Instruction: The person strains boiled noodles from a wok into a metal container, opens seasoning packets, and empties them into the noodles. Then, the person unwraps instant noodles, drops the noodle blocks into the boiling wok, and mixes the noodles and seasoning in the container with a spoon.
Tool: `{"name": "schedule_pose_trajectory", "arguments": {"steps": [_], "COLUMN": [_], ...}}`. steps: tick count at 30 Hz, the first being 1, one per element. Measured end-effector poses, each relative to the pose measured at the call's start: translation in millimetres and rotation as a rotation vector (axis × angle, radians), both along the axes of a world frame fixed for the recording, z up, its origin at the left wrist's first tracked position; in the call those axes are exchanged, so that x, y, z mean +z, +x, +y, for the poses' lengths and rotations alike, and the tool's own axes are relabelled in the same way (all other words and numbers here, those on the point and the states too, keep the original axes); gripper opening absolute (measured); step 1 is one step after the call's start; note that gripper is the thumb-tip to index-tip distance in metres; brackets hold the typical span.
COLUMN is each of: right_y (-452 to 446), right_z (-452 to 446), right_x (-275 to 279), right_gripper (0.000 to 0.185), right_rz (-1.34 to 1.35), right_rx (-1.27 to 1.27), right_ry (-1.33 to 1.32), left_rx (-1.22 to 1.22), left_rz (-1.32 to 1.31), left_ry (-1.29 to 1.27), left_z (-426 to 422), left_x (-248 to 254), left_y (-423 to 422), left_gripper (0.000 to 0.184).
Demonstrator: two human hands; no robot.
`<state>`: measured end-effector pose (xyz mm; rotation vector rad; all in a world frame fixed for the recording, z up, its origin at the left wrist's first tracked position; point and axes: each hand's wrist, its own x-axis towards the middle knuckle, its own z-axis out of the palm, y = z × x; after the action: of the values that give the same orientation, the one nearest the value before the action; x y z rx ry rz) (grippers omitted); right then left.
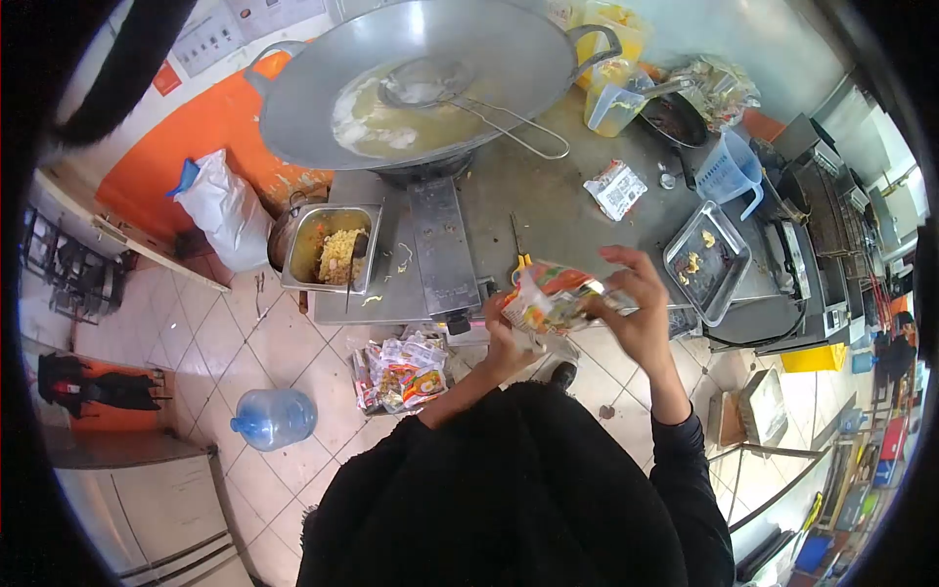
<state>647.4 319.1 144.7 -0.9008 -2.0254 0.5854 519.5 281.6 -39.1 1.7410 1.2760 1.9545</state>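
A crumpled, colourful food packet [553,298] is held between my two hands, over the counter's front edge. My left hand [509,342] grips its left end. At its right side, the fingers of my right hand [636,308] are bent against the wrapper, with the index finger raised. Just behind the packet lie yellow-handled scissors [521,262]. Another torn packet [615,190] rests farther back on the steel counter [558,210]. What the packet holds is hidden.
A large wok [323,98] with liquid and a wire strainer [425,83] stands at the back. Left of centre is a steel container [303,245] of noodles. A metal tray [719,303] lies right. On the floor are a box of wrappers [401,372] and a water bottle [274,419].
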Motion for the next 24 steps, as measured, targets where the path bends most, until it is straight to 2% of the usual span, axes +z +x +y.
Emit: {"name": "schedule_pose_trajectory", "arguments": {"steps": [1,3,4,5,6,8,9,10,13,15,16,18,19,20,22,23,24], "right_y": [8.3,25.9,28.7,35.6,45.7,75.4,83.2,81.9,91.5,95.4,91.4,82.5,81.4,78.6,72.4,73.1,74.4], "right_z": [6.0,22.6,35.3,49.3,65.2,100.8,108.4,112.3,160.2,202.3,216.7,240.2,247.7,250.5,252.1,257.5,264.7], "right_x": [-3.0,-15.4,-19.3,-31.8,-51.5,-114.4,-124.2,-133.4,-189.8,-202.0,-195.1,-174.3,-172.5,-173.7,-176.0,-178.2,-178.8], "right_gripper": [0.015,0.016,0.018,0.018,0.019,0.017,0.024,0.031,0.037,0.048,0.048,0.062,0.069,0.069,0.064,0.053,0.053], "right_rz": [-0.001,0.315,0.423,0.456,0.490,0.310,-0.069,-0.284,-0.215,-0.304,-0.281,-0.451,-0.447,-0.428,-0.751,-0.730,-0.725], "right_rx": [0.000,-0.271,-0.305,-0.345,-0.383,-0.440,-0.477,-0.484,-0.528,-0.617,-0.619,-0.662,-0.569,-0.569,-0.390,-0.286,-0.284], "right_ry": [0.002,-0.445,-0.384,-0.382,-0.378,-0.459,-0.458,-0.358,-0.238,-0.096,-0.097,-0.214,-0.173,-0.180,-0.093,-0.227,-0.233], "left_rx": [-0.002,-0.051,-0.100,0.011,0.014,0.124,0.127,0.175,0.255,0.320,0.323,0.393,0.394,0.399,0.484,0.485,0.474], "left_rz": [0.100,0.002,-0.094,-0.042,-0.042,0.074,0.075,0.151,0.277,0.356,0.377,0.420,0.427,0.447,0.536,0.548,0.574], "left_ry": [-0.024,-0.108,-0.194,-0.201,-0.195,-0.249,-0.244,-0.288,-0.359,-0.430,-0.420,-0.558,-0.590,-0.587,-0.601,-0.603,-0.592], "left_z": [-0.7,2.9,5.8,10.0,13.9,20.6,26.0,33.0,54.9,70.1,76.6,89.5,95.8,100.0,103.6,103.8,102.4], "left_x": [18.7,10.6,4.6,-1.1,4.5,23.7,28.7,33.4,30.0,23.2,20.5,13.9,9.2,3.9,2.9,7.6,11.7], "left_y": [-1.6,-0.3,1.0,2.7,2.9,0.7,-0.7,-2.7,-9.2,-12.8,-13.8,-17.0,-20.0,-21.5,-22.0,-21.4,-20.4], "left_gripper": [0.092,0.091,0.089,0.084,0.084,0.081,0.081,0.082,0.083,0.086,0.086,0.088,0.092,0.092,0.093,0.093,0.090]}}
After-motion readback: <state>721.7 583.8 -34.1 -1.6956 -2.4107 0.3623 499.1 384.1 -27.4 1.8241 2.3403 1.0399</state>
